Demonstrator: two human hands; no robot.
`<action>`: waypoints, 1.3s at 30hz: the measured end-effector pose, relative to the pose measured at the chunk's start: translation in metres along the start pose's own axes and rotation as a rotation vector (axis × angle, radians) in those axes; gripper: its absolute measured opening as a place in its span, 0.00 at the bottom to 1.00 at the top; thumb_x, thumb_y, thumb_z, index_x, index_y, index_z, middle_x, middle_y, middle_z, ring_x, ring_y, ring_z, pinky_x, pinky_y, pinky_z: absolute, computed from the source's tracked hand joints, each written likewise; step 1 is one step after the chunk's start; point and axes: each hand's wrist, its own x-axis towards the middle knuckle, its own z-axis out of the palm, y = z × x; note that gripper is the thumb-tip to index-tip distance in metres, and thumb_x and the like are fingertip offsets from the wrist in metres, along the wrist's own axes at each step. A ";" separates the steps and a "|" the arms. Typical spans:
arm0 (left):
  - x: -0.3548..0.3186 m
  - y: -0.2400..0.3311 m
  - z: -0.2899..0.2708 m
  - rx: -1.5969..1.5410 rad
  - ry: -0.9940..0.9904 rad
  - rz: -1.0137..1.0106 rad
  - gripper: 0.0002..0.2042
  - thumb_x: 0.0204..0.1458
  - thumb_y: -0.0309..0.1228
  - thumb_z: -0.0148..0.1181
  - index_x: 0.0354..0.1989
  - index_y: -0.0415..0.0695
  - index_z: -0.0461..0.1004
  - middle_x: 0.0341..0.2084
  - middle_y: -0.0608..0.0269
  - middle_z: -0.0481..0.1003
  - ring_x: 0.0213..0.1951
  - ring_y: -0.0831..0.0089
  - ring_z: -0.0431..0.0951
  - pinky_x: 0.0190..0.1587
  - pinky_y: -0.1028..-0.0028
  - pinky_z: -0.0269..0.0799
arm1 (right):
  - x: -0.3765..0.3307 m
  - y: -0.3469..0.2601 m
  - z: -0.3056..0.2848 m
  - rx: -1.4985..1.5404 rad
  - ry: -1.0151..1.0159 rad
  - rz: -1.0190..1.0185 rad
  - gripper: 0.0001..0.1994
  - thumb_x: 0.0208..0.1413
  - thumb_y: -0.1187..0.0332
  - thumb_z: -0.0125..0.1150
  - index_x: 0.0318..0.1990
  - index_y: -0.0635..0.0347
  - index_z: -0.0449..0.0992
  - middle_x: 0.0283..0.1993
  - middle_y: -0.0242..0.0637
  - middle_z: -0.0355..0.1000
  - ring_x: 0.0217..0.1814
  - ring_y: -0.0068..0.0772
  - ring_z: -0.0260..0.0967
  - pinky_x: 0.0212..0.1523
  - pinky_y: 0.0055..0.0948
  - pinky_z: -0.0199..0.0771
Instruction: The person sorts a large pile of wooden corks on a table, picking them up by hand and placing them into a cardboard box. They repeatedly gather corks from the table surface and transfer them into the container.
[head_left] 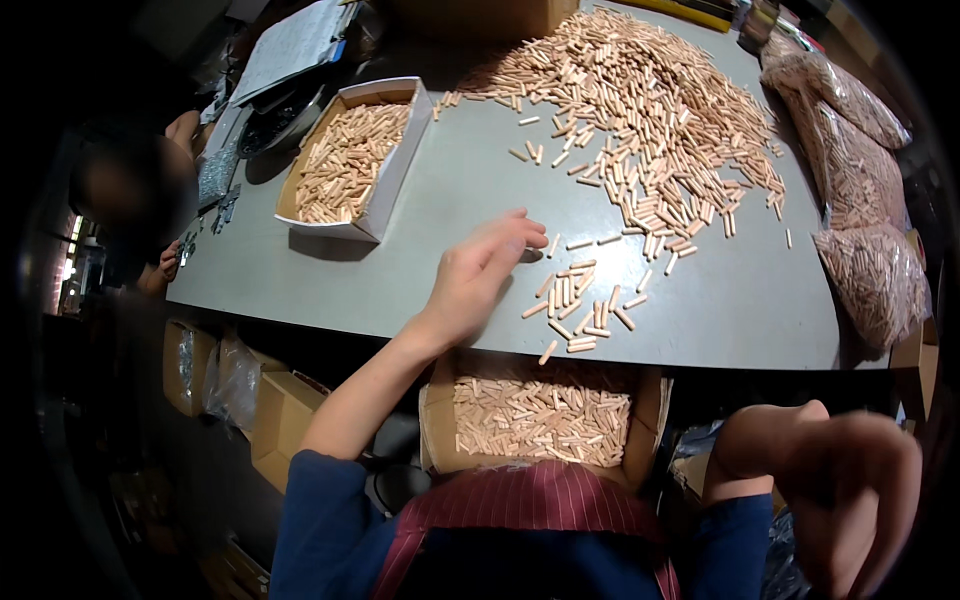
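My left hand [482, 262] rests on the grey tabletop [440, 180], fingers reaching right and loosely bent. Its fingertips come close to a small loose group of wooden dowel pins [567, 291], and I see nothing held in it. A large heap of the same pins [640, 110] spreads over the far part of the table. My right hand [875, 465] is off the table at the lower right, smeared by motion, so its fingers cannot be made out. Below the table edge, at my lap, a cardboard box [437, 425] holds many dowel pins.
A white-sided carton [395, 190] full of pins stands left on the table. Clear bags [870, 280] packed with pins line the right edge. A clipboard with papers [290, 50] lies far left, near another person [150, 190]. Cardboard boxes [283, 425] stand below left.
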 end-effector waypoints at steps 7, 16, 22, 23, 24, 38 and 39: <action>-0.001 0.008 0.003 0.069 0.030 0.016 0.17 0.72 0.36 0.48 0.47 0.37 0.81 0.54 0.55 0.79 0.69 0.54 0.67 0.69 0.61 0.61 | 0.043 0.049 0.015 0.037 -0.414 -0.514 0.13 0.67 0.77 0.56 0.28 0.71 0.78 0.23 0.33 0.70 0.24 0.22 0.63 0.35 0.19 0.66; -0.003 0.003 0.001 0.111 0.029 0.056 0.16 0.71 0.35 0.49 0.46 0.38 0.82 0.53 0.54 0.80 0.69 0.54 0.67 0.68 0.61 0.63 | 0.085 0.000 0.085 -0.859 -0.099 0.681 0.10 0.62 0.78 0.54 0.29 0.70 0.78 0.24 0.31 0.68 0.26 0.23 0.61 0.31 0.20 0.62; 0.003 0.008 0.007 0.109 0.035 0.094 0.14 0.69 0.34 0.52 0.44 0.38 0.82 0.50 0.54 0.81 0.68 0.49 0.70 0.66 0.60 0.67 | 0.098 -0.020 0.105 -1.173 0.092 1.138 0.07 0.58 0.80 0.52 0.31 0.68 0.76 0.26 0.32 0.67 0.28 0.24 0.60 0.32 0.20 0.61; 0.007 0.009 0.010 0.101 0.017 0.104 0.14 0.69 0.34 0.52 0.43 0.38 0.82 0.50 0.54 0.81 0.68 0.49 0.70 0.66 0.60 0.67 | 0.098 -0.023 0.107 -1.207 0.106 1.173 0.06 0.57 0.80 0.51 0.32 0.68 0.76 0.26 0.32 0.66 0.28 0.24 0.59 0.32 0.20 0.61; 0.004 0.007 0.008 0.108 0.028 0.098 0.14 0.69 0.34 0.52 0.43 0.38 0.82 0.50 0.54 0.81 0.68 0.48 0.69 0.66 0.60 0.68 | 0.099 -0.021 0.105 -1.223 0.086 1.205 0.06 0.56 0.81 0.51 0.32 0.68 0.76 0.26 0.32 0.66 0.28 0.24 0.59 0.32 0.20 0.61; 0.003 0.007 0.009 0.148 0.034 0.086 0.13 0.68 0.34 0.54 0.43 0.38 0.82 0.51 0.54 0.81 0.69 0.48 0.68 0.64 0.60 0.69 | 0.061 0.032 0.031 -0.551 -0.457 0.101 0.07 0.52 0.83 0.48 0.34 0.67 0.74 0.28 0.33 0.64 0.28 0.25 0.58 0.33 0.20 0.61; 0.000 0.005 0.007 0.157 0.048 0.073 0.13 0.68 0.34 0.54 0.43 0.38 0.82 0.50 0.54 0.81 0.69 0.48 0.68 0.64 0.60 0.69 | 0.073 0.025 0.051 -0.758 -0.335 0.385 0.08 0.52 0.83 0.47 0.34 0.67 0.74 0.28 0.33 0.64 0.28 0.25 0.58 0.33 0.20 0.61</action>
